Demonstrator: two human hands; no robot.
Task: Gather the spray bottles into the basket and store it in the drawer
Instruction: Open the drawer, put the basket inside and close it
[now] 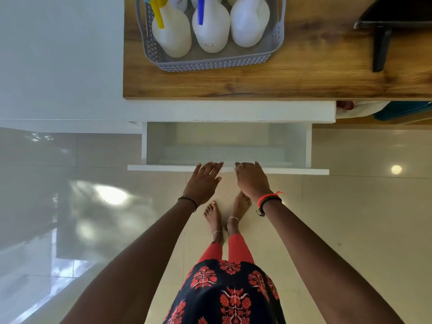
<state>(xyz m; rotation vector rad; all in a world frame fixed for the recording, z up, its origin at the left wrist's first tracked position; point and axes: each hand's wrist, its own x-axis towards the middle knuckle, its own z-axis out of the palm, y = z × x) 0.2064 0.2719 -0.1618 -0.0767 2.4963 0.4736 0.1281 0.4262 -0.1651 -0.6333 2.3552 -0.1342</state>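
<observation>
On the table [304, 78] we see the basket [210, 63] with the spray bottles [211, 29] upright inside, straight beyond the open drawer [226, 146]. Our left hand [204, 181] and right hand [251, 181] rest flat-fingered on its front edge, seemingly gripping nothing, about equally near.

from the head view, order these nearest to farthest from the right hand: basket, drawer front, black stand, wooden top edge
1. Drawer front: under the right hand, whose fingertips rest on it.
2. Wooden top edge: straight ahead, beyond the open drawer.
3. Basket: farther back on the top, slightly left.
4. Black stand: far back on the right.
</observation>
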